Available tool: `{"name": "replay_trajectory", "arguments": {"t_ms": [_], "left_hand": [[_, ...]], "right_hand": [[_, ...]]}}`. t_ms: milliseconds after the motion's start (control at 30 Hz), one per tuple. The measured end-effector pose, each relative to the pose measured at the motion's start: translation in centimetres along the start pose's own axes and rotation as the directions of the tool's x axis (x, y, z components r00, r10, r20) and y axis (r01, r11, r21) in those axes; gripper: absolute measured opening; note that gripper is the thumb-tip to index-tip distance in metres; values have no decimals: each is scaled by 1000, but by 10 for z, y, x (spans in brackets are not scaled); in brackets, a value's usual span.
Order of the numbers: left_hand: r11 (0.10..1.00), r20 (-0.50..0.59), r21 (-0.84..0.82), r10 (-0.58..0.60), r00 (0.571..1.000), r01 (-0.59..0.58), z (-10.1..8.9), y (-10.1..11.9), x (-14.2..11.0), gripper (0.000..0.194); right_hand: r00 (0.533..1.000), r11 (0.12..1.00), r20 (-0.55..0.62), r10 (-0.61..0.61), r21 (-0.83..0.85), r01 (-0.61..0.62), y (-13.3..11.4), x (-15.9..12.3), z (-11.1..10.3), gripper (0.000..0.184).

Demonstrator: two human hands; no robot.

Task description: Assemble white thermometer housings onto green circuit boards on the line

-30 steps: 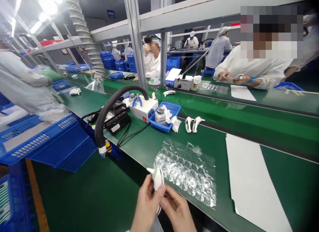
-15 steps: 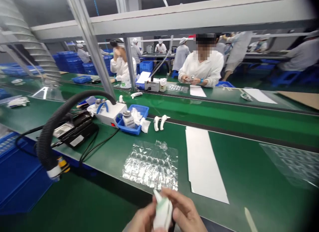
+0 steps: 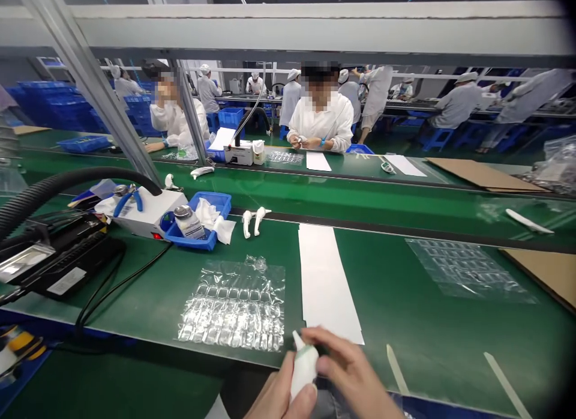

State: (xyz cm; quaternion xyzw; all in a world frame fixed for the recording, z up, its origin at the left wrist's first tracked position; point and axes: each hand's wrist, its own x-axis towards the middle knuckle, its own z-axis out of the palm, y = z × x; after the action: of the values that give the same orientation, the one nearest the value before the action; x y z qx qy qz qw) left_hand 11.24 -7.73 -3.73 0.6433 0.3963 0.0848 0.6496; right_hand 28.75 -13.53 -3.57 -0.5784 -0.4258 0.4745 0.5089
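At the bottom of the head view, my left hand (image 3: 279, 390) is wrapped around a white plastic handheld device (image 3: 305, 368). The device has a narrow pointed tip and a pale green band below it, and it is tilted up and away. My right hand (image 3: 348, 371) grips its right side, with the thumb against the body and the bent fingers near the tip. Part of the device is hidden by my fingers. Just beyond on the green bench lies a clear plastic sheet of blister pockets (image 3: 234, 308). White paper sheets (image 3: 326, 275) lie right of it.
Two white curved parts (image 3: 254, 221) stand near the belt edge (image 3: 378, 228). To their left are a blue tray (image 3: 202, 241) with a metal-topped bottle and tissues, a white box (image 3: 153, 218) and a black hose (image 3: 76, 179). Another blister sheet (image 3: 468, 269) lies right. A co-worker (image 3: 321, 119) sits opposite.
My view has swung to the right, so the bench things sit further left. Both hands stay on the white device, which has turned slightly; the right fingers have shifted along it.
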Motion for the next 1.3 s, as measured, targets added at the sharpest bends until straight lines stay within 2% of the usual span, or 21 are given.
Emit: {"name": "replay_trajectory", "arguments": {"t_ms": [100,167,233,300,433,567,700,767,833,933,1033,1133,1300], "left_hand": [[969,100,-245,10,995,15,3,21,21,58],[920,86,-391,75,993,-35,9,29,37,49],[897,11,-434,102,995,-87,15,29,52,45],[903,-47,-414,103,994,-114,21,25,65,46],[909,-72,-399,100,992,-121,26,17,77,48],[921,-68,-379,74,995,-95,23,24,73,51],[902,-91,-428,13,996,-51,21,37,67,53],[875,-86,-482,9,996,-50,20,42,63,53],[838,-48,-545,8,999,-33,18,44,59,56],[771,15,-636,-47,999,46,14,42,53,62],[721,-1,-687,-125,992,90,12,39,48,60],[713,-10,-696,-130,992,86,11,38,46,58],[710,-22,-700,-128,992,76,8,35,44,60]], "right_hand": [[972,911,-126,-198,-389,135,1,22,-57,21],[964,842,-128,-233,-523,134,8,36,-85,18],[975,803,-84,-206,-584,120,17,44,-99,15],[982,783,-52,-184,-611,114,23,48,-102,12],[988,758,-61,-142,-649,69,22,51,-93,10],[983,741,-104,-152,-670,44,20,53,-89,15],[958,871,-231,-168,-490,35,15,50,-92,19],[949,929,-279,-146,-368,35,5,44,-85,21],[962,958,-248,-117,-284,44,-10,37,-69,21],[993,981,-100,-62,-188,42,-34,28,-34,22],[998,982,-9,-58,-180,55,-45,28,-7,21],[998,967,-5,-68,-245,65,-44,36,4,20],[998,965,-17,-61,-256,55,-38,44,7,19]]}}
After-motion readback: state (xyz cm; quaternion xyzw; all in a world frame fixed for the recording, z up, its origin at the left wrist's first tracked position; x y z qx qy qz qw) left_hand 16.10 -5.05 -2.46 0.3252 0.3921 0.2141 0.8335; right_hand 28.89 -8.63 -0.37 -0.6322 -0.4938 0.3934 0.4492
